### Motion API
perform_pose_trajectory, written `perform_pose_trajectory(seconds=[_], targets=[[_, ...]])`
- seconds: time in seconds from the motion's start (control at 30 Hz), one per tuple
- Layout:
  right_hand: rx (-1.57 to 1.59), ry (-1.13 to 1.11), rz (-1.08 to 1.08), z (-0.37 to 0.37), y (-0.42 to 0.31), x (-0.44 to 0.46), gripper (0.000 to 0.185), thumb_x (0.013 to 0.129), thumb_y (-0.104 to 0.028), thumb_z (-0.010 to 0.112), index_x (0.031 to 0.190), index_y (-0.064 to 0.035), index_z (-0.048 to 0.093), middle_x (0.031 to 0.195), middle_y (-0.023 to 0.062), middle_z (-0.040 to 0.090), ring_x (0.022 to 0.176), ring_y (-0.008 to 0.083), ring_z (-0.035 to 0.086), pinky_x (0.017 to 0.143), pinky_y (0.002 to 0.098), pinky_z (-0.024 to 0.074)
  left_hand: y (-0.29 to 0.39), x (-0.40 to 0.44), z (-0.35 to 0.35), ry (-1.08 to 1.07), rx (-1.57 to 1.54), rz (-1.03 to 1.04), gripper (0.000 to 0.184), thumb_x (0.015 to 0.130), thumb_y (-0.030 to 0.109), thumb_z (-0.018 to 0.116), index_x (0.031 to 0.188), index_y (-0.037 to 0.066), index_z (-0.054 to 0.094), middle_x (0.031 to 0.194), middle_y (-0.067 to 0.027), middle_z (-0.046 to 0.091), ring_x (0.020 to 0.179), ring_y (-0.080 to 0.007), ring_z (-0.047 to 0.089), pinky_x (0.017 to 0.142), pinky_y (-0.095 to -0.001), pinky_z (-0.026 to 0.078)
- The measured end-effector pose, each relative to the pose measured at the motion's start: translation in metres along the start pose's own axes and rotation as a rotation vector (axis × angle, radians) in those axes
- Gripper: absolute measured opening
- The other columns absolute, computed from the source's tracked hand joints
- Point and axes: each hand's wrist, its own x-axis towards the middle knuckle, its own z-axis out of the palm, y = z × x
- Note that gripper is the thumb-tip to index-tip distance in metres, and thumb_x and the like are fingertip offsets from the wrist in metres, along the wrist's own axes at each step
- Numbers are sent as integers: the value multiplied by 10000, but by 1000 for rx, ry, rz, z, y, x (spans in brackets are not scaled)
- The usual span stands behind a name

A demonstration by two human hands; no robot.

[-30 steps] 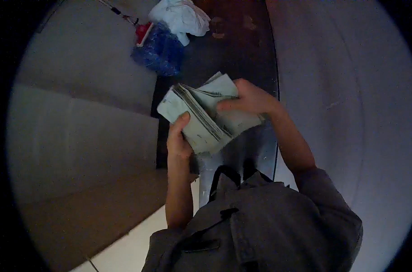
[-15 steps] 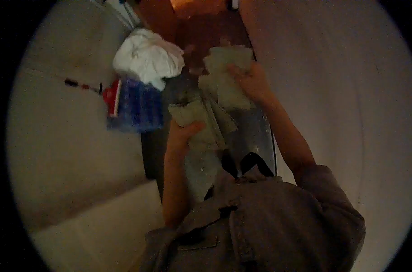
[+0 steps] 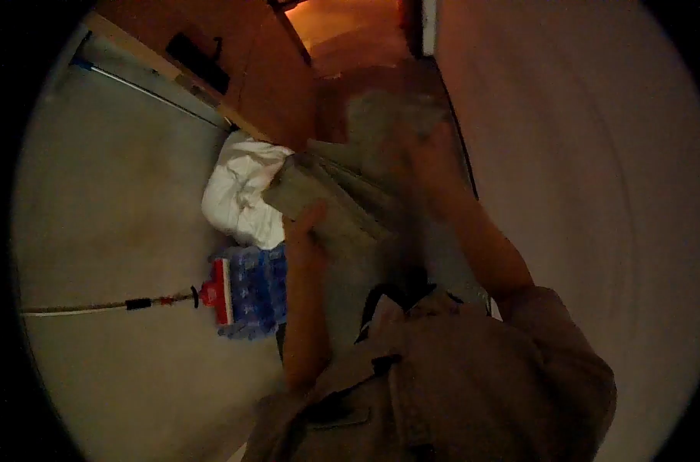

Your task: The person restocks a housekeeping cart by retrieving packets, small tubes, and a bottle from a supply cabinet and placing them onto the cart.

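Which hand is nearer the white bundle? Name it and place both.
Left. In the picture, the left hand is just below-right of the white bundle; the right hand is farther off to its right.

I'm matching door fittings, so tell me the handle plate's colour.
The handle plate looks black, shown in the head view.

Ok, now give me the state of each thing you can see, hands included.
Left hand: closed on the near part of the sheets, thumb on top.
Right hand: at the far part of the sheets; too blurred to judge its grip.
Sheets: stacked, partly fanned apart.
Door: open.
White bundle: crumpled, bulging.
Blue mop head: attached to its red clamp.
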Motion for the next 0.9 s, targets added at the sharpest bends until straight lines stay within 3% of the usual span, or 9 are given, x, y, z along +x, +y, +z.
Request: perform_pose_trajectory(seconds=[0.07, 0.17, 0.43, 0.5, 0.57, 0.67, 0.77, 0.83, 0.9], targets=[[-125, 137, -155, 6, 4, 31, 267, 814, -182, 583, 1004, 6, 570, 946, 55, 604, 849, 149, 555, 737, 308, 451, 25, 13, -1, -40, 53, 121, 506, 668, 66, 644, 1130, 5, 447, 1062, -115, 535, 956, -238, 534, 813, -367, 452], [287, 58, 449, 3, -33, 113, 254, 838, -181, 546, 1010, 5, 559, 977, 56, 577, 858, 149, 536, 760, 296, 441, 51, 76, 18, -118, 200, 167, 529, 653, 55, 662, 1132, -2, 444, 1043, -118, 544, 927, -244, 547, 781, -377, 470], [423, -208, 404, 55, 241, 315, 268, 892, -181, 454, 1056, 13, 540, 1011, 58, 561, 878, 134, 519, 772, 286, 437, 87, 325, 136, -213, 506, -39, 623, 656, 96, 690, 1199, 19, 395, 1080, -105, 521, 961, -276, 526, 810, -415, 454], [403, -231, 388, 50, 287, 360, 275, 905, -181, 430, 1068, 15, 536, 1020, 58, 557, 883, 131, 515, 775, 283, 436, 99, 353, 143, -226, 305, -212, 585, 651, 80, 698, 1168, 18, 432, 1050, -116, 543, 915, -274, 551, 778, -403, 478], [221, -278, 294, 70, 290, 393, 298, 921, -193, 397, 1089, 15, 527, 1030, 60, 556, 885, 130, 515, 787, 294, 433, 121, 422, 187, -335, 322, -160, 566, 659, 99, 699, 1158, 14, 445, 1043, -111, 550, 913, -267, 553, 786, -394, 472], [426, -99, 475, 79, 239, 457, 311, 916, -221, 410, 1101, 6, 515, 1052, 61, 549, 902, 133, 508, 818, 309, 415, 128, 492, 245, -383, 514, -71, 530, 676, 126, 689, 1139, 4, 463, 1031, -104, 560, 908, -253, 557, 802, -381, 462], [-39, -262, 321, 81, 311, 482, 363, 902, -273, 448, 1135, 1, 496, 1085, 65, 541, 960, 150, 505, 855, 307, 398, 106, 557, 242, -340, 629, -64, 484, 681, 119, 682, 1106, -9, 490, 1005, -103, 578, 882, -243, 573, 786, -365, 472], [-570, -174, -121, 99, 262, 510, 414, 882, -338, 469, 1132, -9, 496, 1078, 75, 545, 965, 173, 514, 856, 310, 396, 95, 610, 220, -407, 539, 17, 469, 677, 109, 684, 1092, -14, 501, 996, -102, 585, 874, -239, 580, 775, -359, 478], [-294, -266, 39, 94, 344, 527, 438, 843, -398, 511, 1086, -35, 528, 1043, 81, 560, 889, 182, 537, 787, 314, 419, 64, 684, 233, -442, 474, 32, 455, 674, 99, 686, 1078, -19, 512, 986, -101, 592, 866, -236, 586, 764, -352, 485]])
